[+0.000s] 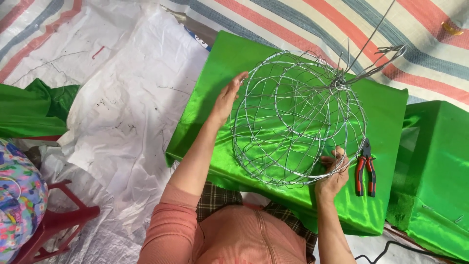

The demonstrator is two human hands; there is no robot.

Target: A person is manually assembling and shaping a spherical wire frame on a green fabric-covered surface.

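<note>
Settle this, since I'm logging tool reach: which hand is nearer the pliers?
Right. The right hand grips the wire basket rim just beside the pliers; the left hand holds the far rim.

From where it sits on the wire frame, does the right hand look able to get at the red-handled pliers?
Probably yes. The right hand grips the wire frame's lower rim, and the pliers lie just beside it on the green cloth, nothing between them. It would need to release the frame first.

Silver wire cage, glossy green cloth, red-and-black pliers — red-, blue-striped tarp behind.
</note>
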